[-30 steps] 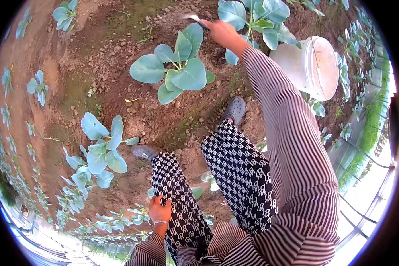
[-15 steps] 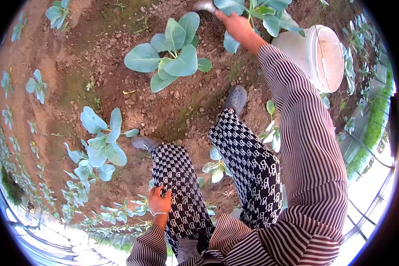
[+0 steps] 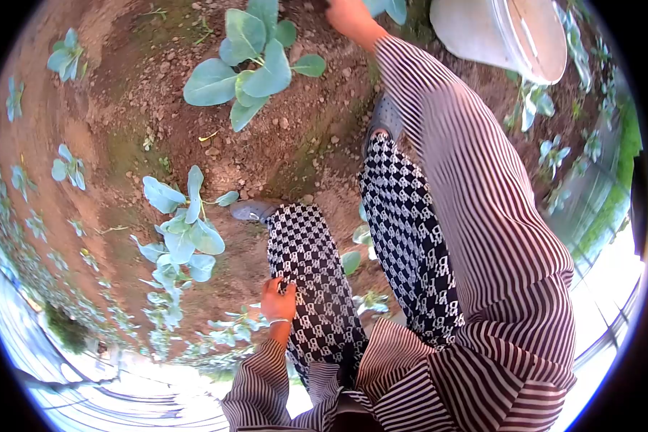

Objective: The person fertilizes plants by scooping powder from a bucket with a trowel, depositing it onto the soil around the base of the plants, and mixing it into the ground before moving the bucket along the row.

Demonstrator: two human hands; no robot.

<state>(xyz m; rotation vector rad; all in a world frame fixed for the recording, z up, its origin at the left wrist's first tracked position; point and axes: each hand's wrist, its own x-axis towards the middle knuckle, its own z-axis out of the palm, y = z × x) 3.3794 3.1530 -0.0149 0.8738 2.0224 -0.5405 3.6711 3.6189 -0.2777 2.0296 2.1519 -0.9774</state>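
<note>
At the top edge, my right hand (image 3: 353, 20) reaches past a broad-leaved young plant (image 3: 255, 61) with blue-green leaves. Its fingers look closed but are partly cut off by the frame, so what they hold is hidden. My left hand (image 3: 277, 302), with a thin band at the wrist, rests by the knee of my patterned trousers (image 3: 309, 266). Those fingers are curled in; I cannot make out anything in them. A white bucket (image 3: 471, 29) lies tipped on its side, right of my right hand.
Another leafy plant (image 3: 183, 230) grows left of my grey clog (image 3: 250, 210). My other clog (image 3: 385, 119) stands on the brown soil (image 3: 266, 158) close to the first plant. Smaller plants in rows continue to the left, and a green strip (image 3: 608, 201) runs at the right.
The view has shifted, and the bucket and nearest plant sit higher. My right hand has moved to the top edge; the shiny rounded tool at its fingers has left view. My left hand stays by the knee.
</note>
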